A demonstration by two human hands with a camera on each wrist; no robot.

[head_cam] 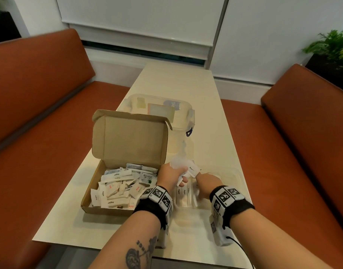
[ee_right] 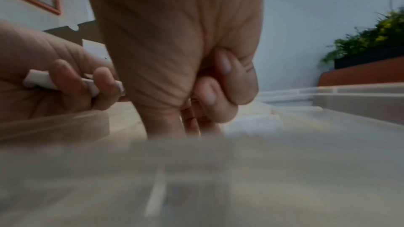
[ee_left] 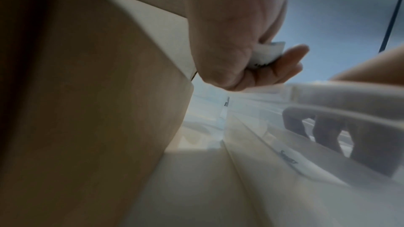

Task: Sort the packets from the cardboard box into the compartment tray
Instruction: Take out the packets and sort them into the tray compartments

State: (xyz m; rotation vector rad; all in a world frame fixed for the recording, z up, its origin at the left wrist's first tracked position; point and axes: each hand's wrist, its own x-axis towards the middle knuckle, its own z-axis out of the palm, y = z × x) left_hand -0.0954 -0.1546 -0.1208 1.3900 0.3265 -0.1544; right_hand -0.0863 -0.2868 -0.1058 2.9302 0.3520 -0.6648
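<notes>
The open cardboard box (head_cam: 93, 193) sits left of my hands, full of white packets (head_cam: 118, 189) marked Sugar, Salt and Stevia. The clear compartment tray (head_cam: 237, 171) lies right of it, with Sugar sticks (head_cam: 183, 193) in its left compartment. My left hand (head_cam: 183, 172) hovers over the tray's near-left corner and grips a bundle of white packets (head_cam: 193, 168), one marked Pepper; the bundle (ee_left: 267, 53) also shows in the left wrist view. My right hand (head_cam: 205, 181) reaches down into the tray. Its ring and little fingers (ee_right: 220, 82) are curled; the others point straight down, spread, seen through the tray wall (ee_left: 323, 132).
A clear lidded container (head_cam: 161, 108) stands behind the box, whose raised lid (head_cam: 132, 138) leans back toward it. Orange benches (head_cam: 40, 113) flank the narrow cream table (head_cam: 209, 113). A plant (head_cam: 333, 47) is at the far right.
</notes>
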